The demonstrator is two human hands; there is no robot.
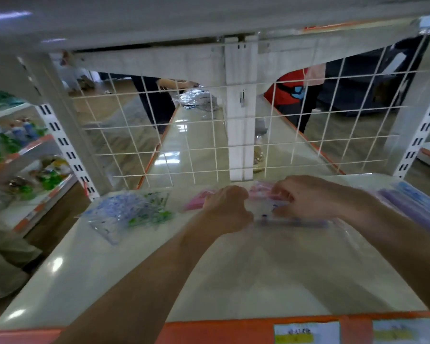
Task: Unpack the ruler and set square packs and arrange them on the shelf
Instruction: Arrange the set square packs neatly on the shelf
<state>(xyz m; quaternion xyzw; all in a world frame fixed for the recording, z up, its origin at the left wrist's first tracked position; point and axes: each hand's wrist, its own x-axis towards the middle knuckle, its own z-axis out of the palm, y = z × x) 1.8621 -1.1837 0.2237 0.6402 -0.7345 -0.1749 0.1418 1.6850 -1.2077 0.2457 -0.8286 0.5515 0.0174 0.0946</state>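
A shop: a white metal display shelf (109, 281) with an orange front strip (221, 331) carrying price labels (306, 331), slotted uprights (67, 150), a wire grid back panel (184, 135), and packaged goods (47, 175) stocked on neighbouring shelves.

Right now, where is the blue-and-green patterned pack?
In the head view, the blue-and-green pack lies flat on the left part of the white shelf, just left of a pink pack and in front of the wire grid back.
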